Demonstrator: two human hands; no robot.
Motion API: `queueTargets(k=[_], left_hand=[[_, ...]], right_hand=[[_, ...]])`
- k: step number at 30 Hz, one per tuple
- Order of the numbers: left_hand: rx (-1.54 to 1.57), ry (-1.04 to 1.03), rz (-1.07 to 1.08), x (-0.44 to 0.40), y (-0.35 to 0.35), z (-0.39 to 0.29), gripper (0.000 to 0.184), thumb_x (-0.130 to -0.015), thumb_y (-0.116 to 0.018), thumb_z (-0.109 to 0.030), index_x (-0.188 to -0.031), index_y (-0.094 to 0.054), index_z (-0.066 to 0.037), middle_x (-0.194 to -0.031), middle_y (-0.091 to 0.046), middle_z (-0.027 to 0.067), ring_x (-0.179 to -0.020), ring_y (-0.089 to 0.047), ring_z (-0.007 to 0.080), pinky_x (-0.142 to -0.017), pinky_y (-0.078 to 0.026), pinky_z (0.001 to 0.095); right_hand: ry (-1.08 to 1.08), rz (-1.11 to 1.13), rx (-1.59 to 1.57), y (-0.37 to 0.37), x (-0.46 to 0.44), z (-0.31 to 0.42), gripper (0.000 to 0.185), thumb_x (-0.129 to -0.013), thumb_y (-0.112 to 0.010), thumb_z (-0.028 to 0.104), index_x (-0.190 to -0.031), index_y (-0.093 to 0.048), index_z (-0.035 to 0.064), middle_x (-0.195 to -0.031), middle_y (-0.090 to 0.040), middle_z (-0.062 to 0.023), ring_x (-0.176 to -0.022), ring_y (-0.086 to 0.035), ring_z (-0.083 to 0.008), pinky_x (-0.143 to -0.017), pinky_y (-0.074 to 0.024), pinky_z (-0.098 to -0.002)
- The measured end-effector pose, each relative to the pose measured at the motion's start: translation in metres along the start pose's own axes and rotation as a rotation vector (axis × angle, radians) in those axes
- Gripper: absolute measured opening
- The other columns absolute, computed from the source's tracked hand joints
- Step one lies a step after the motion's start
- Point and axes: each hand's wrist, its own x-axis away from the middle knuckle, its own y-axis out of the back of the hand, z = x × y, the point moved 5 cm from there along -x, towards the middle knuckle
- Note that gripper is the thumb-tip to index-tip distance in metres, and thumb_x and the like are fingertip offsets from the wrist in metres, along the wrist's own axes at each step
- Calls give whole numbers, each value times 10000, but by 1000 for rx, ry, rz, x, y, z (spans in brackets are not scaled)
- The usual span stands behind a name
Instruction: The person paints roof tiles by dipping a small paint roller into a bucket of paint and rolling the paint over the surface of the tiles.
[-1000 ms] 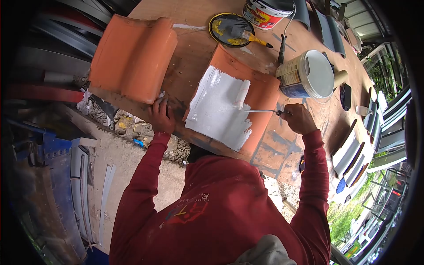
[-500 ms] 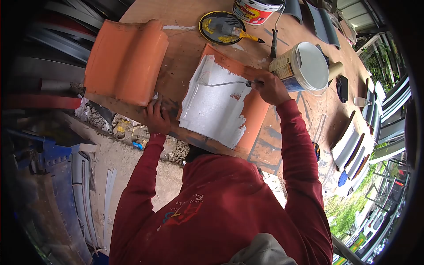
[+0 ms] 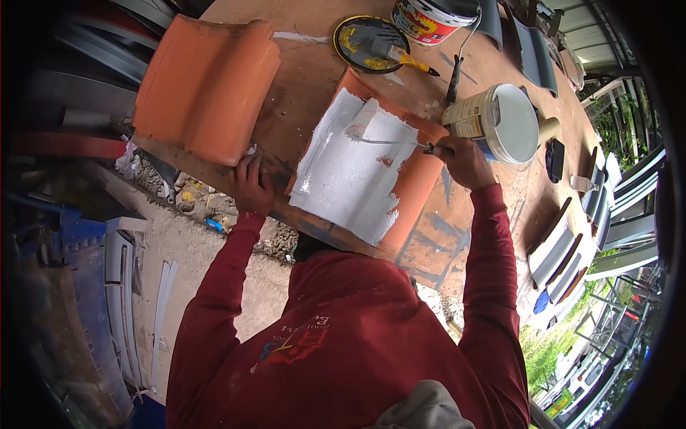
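My right hand [image 3: 463,161] is closed around the handle of a paint roller [image 3: 389,141]. The roller's bent wire reaches left over a clay roof tile [image 3: 418,182], and its white-coated sleeve lies on the upper part. White paint [image 3: 346,182] covers most of this tile, with bare orange along the right side and a small unpainted patch. At the table's near edge, my left hand [image 3: 252,187] rests with fingers stretched out, close to the lower corner of a second, unpainted clay tile [image 3: 207,86]. It holds nothing that I can see.
A paint bucket [image 3: 475,118] stands right of the painted tile. Behind are a dark lid [image 3: 357,39] with a yellow-handled brush [image 3: 411,61], a second bucket [image 3: 429,21] and another roller [image 3: 455,79]. A phone [image 3: 554,160] and grey tile pieces [image 3: 554,239] lie right on the wooden table [image 3: 300,86].
My right hand has moved right, drawing the roller from the tile's left edge towards its upper middle. My left hand stays at the table edge. The view has shifted slightly.
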Motion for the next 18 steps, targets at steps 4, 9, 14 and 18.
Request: queueTargets(k=[4, 9, 14, 18], left_hand=[[13, -12, 11, 1, -3, 3, 353, -909, -620, -154, -1244, -670, -55, -1271, -615, 123, -1194, -564, 382, -1017, -437, 527], [30, -9, -7, 2, -3, 5, 358, -909, -632, -162, -1249, -673, -55, -1268, -615, 127, -1203, -561, 391, -1032, -437, 528], [39, 28, 3, 1, -3, 5, 348, -912, -631, -164, -1239, -677, -54, -1265, -615, 132, -1205, -560, 397, -1050, -431, 538], [4, 19, 27, 1, -2, 3, 344, -916, -626, -162, -1237, -672, -49, -1265, -618, 136, -1207, -562, 396, -1042, -435, 538]], right_hand=[[102, -190, -35, -10, -8, 20, 164, -926, -705, 226, -949, -769, 76, -875, -724, -180, -820, -690, -400, -721, -518, -475], [-69, -53, 84, 9, 21, -16, 157, -936, -702, 234, -951, -779, 98, -869, -732, -164, -811, -694, -397, -710, -521, -477], [-133, -105, 116, 31, 50, -40, 182, -942, -699, 248, -909, -759, 80, -832, -713, -172, -801, -689, -402, -695, -509, -488], [-5, -130, 93, 10, 11, -9, 202, -944, -699, 233, -960, -754, 40, -807, -703, -200, -784, -680, -407, -703, -511, -461]])
